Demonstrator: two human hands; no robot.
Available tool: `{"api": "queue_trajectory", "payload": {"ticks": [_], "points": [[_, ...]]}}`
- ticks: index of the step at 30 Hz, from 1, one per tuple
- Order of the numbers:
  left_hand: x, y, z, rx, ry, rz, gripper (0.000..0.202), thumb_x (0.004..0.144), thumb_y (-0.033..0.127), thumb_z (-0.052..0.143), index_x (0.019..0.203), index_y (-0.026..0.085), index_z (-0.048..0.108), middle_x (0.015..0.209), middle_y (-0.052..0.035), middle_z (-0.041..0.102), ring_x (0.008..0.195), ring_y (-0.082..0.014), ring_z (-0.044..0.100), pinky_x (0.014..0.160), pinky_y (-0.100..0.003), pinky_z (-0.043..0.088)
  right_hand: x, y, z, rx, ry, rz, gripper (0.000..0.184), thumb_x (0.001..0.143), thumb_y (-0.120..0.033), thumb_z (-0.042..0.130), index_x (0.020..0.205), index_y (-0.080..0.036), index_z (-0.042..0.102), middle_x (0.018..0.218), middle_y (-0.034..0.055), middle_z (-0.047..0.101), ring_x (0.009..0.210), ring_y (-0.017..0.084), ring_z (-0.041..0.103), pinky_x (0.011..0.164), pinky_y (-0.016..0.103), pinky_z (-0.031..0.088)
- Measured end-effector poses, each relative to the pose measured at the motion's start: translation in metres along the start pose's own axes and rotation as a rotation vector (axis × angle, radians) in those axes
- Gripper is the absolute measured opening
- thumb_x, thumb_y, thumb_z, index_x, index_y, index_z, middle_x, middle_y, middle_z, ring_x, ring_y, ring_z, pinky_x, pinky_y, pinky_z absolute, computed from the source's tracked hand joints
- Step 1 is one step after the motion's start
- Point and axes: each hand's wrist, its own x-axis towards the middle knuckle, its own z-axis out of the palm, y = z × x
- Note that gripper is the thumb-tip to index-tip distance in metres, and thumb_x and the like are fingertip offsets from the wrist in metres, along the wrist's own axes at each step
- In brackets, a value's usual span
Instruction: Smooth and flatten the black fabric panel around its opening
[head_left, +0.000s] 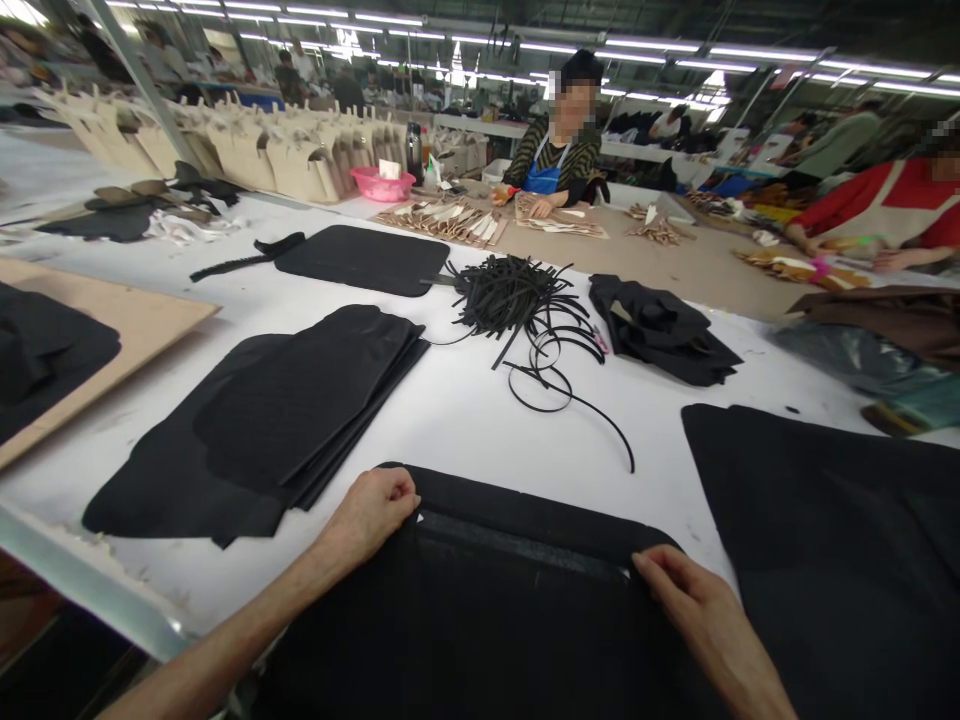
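A large black panel, leather-like, lies in front of me at the table's near edge, with a flat band along its far side. My left hand is closed in a pinch at the band's left end. At the right end, the thumb and fingers of my right hand pinch the panel near its corner. A darker, slightly shiny line runs between the hands, and small white marks show beside the fingertips. To the left lies a stack of black pieces. Another big black sheet spreads out on the right.
Beyond the panel, a heap of thin black strips sits on the white table. A crumpled black pile, a flat black piece and a tan board surround it. A co-worker sits across, near a pink basin.
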Motion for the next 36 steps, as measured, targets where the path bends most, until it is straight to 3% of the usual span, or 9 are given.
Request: {"api": "queue_trajectory", "payload": {"ticks": [11, 15, 18, 21, 25, 30, 36], "points": [[0.0, 0.004, 0.0, 0.18, 0.004, 0.02, 0.014, 0.072, 0.026, 0.05, 0.059, 0.022, 0.046, 0.051, 0.0049, 0.047, 0.053, -0.0144, 0.046, 0.052, -0.024, 0.027, 0.003, 0.005, 0.002, 0.036, 0.007, -0.006, 0.037, 0.076, -0.056, 0.048, 0.063, -0.022, 0.053, 0.052, -0.0046, 0.041, 0.051, 0.014, 0.038, 0.048, 0.025, 0.028], [-0.008, 0.005, 0.002, 0.298, 0.007, 0.053, 0.013, 0.079, 0.027, 0.045, 0.067, 0.023, 0.045, 0.054, 0.0035, 0.049, 0.056, -0.0171, 0.049, 0.053, -0.027, 0.024, 0.002, 0.002, 0.003, 0.065, 0.031, 0.015, 0.034, 0.076, -0.052, 0.049, 0.062, -0.021, 0.05, 0.052, -0.0054, 0.04, 0.051, 0.013, 0.037, 0.048, 0.025, 0.027], [-0.015, 0.007, 0.007, 0.509, 0.02, 0.076, 0.019, 0.086, 0.029, 0.034, 0.081, 0.023, 0.051, 0.061, -0.0006, 0.056, 0.059, -0.0221, 0.055, 0.053, -0.03, 0.025, -0.002, -0.004, 0.003, 0.068, 0.054, 0.003, 0.029, 0.077, -0.046, 0.048, 0.062, -0.021, 0.049, 0.054, -0.0054, 0.039, 0.053, 0.013, 0.038, 0.05, 0.024, 0.027], [-0.018, 0.004, 0.015, 0.7, 0.06, 0.255, 0.032, 0.089, 0.022, 0.024, 0.094, 0.022, 0.055, 0.084, -0.0065, 0.062, 0.074, -0.0249, 0.061, 0.057, -0.033, 0.036, -0.002, -0.007, 0.004, 0.049, 0.098, 0.019, 0.026, 0.078, -0.041, 0.047, 0.062, -0.021, 0.048, 0.054, -0.0056, 0.04, 0.054, 0.012, 0.039, 0.05, 0.024, 0.027], [-0.016, -0.006, 0.024, 0.744, 0.062, 0.555, 0.038, 0.078, 0.006, 0.032, 0.098, 0.017, 0.063, 0.104, -0.011, 0.062, 0.096, -0.0246, 0.059, 0.081, -0.036, 0.046, -0.003, -0.008, 0.006, 0.018, 0.139, 0.043, 0.024, 0.078, -0.038, 0.047, 0.061, -0.021, 0.048, 0.052, -0.0055, 0.041, 0.052, 0.012, 0.04, 0.048, 0.024, 0.027], [-0.02, -0.023, 0.03, 0.915, 0.078, 0.609, 0.05, 0.075, -0.002, 0.032, 0.11, 0.014, 0.063, 0.11, -0.0127, 0.064, 0.101, -0.0253, 0.059, 0.088, -0.038, 0.048, -0.007, -0.013, 0.005, -0.015, 0.149, 0.034, 0.022, 0.078, -0.035, 0.046, 0.061, -0.021, 0.048, 0.053, -0.0054, 0.041, 0.053, 0.012, 0.04, 0.047, 0.024, 0.025], [-0.028, -0.025, 0.041, 1.09, 0.14, 0.644, 0.062, 0.072, -0.008, 0.035, 0.123, 0.022, 0.054, 0.116, -0.0138, 0.061, 0.103, -0.0265, 0.057, 0.089, -0.041, 0.047, -0.008, -0.015, 0.01, -0.087, 0.199, 0.035, 0.022, 0.079, -0.032, 0.044, 0.06, -0.022, 0.043, 0.054, -0.0048, 0.044, 0.053, 0.012, 0.041, 0.049, 0.025, 0.024]]}}
